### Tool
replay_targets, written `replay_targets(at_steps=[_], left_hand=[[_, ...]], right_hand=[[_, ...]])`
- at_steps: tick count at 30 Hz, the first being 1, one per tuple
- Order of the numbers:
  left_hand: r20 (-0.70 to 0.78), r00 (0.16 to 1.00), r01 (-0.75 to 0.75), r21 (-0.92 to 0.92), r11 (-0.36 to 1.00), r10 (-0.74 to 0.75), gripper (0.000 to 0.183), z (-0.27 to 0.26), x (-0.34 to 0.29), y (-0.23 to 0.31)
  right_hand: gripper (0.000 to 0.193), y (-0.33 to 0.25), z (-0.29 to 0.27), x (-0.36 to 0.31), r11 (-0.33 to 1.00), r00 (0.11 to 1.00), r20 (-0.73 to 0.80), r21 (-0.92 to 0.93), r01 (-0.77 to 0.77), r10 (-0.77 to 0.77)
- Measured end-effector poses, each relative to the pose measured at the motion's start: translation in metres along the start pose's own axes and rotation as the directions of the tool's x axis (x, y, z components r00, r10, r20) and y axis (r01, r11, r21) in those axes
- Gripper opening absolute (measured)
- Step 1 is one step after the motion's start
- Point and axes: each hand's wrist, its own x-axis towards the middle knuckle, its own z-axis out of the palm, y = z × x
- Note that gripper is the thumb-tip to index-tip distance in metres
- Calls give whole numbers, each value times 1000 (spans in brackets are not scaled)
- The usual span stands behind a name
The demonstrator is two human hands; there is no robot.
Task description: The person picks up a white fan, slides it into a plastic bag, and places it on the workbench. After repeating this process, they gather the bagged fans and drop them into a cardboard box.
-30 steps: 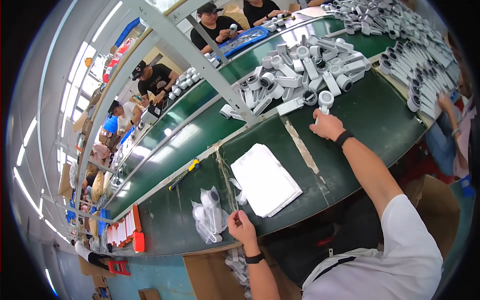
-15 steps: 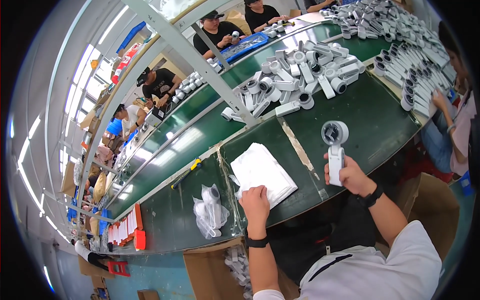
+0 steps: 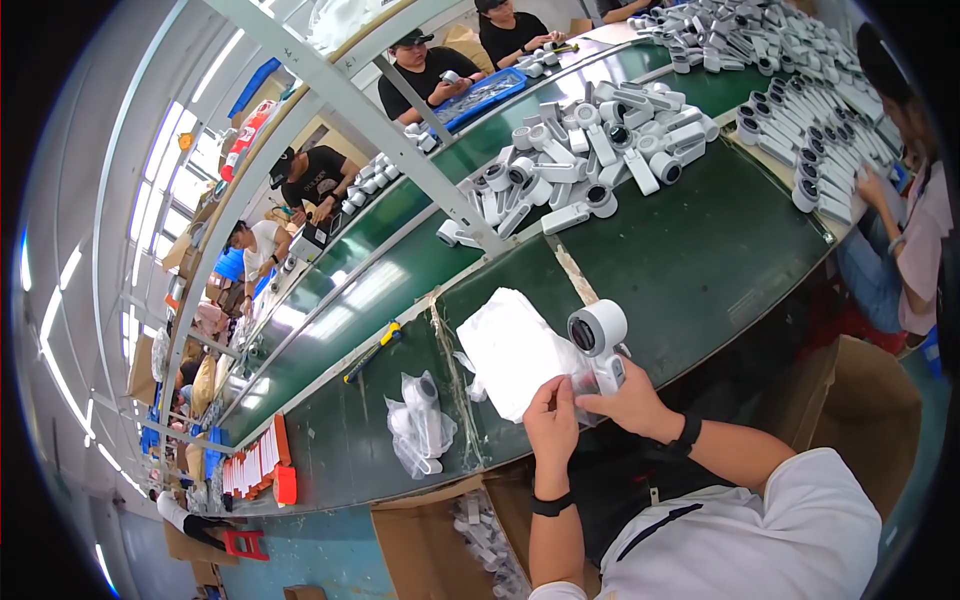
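Observation:
My right hand [image 3: 640, 405] is closed round the handle of a white handheld fan [image 3: 598, 328], its round head with a dark centre pointing up. Beside it, my left hand [image 3: 552, 420] pinches a clear plastic bag [image 3: 582, 374], whose thin film shows faintly between both hands. Just beyond my hands, a stack of white translucent bags [image 3: 512, 345] lies on the green worktable [image 3: 690, 270]. Left of the stack rests a bagged fan [image 3: 420, 425] in clear plastic.
A large heap of white fans [image 3: 590, 150] lies ahead, and rows of fans [image 3: 825, 150] at the right beside a co-worker. A yellow utility knife [image 3: 372, 352] lies left. Below the table edge stand cardboard boxes [image 3: 425, 545]. A metal post [image 3: 400, 150] rises from the table. Co-workers sit across.
My right hand has brought the fan left and nearer to me, beside the stack. My left hand has come off the stack, moved right and now pinches a bag close to the fan.

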Motion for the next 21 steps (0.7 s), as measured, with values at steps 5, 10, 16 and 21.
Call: replay_targets(at_steps=[5, 10, 16, 21], left_hand=[[-61, 976, 163, -424, 891, -208, 17, 1, -3, 8], [-17, 969, 174, -656, 734, -245, 14, -6, -1, 1], [-105, 976, 127, -442, 888, -191, 15, 4, -2, 9], [-35, 997, 64, -232, 971, -74, 17, 8, -3, 16]], right_hand=[[30, 18, -4, 9, 997, 989, -139, -73, 33, -43], [20, -4, -17, 2, 999, 995, -89, 5, -34, 35], [46, -33, -83, -12, 981, 884, 464, -189, 42, 52], [73, -74, -97, -6, 878, 747, 615, -470, 91, 252]])
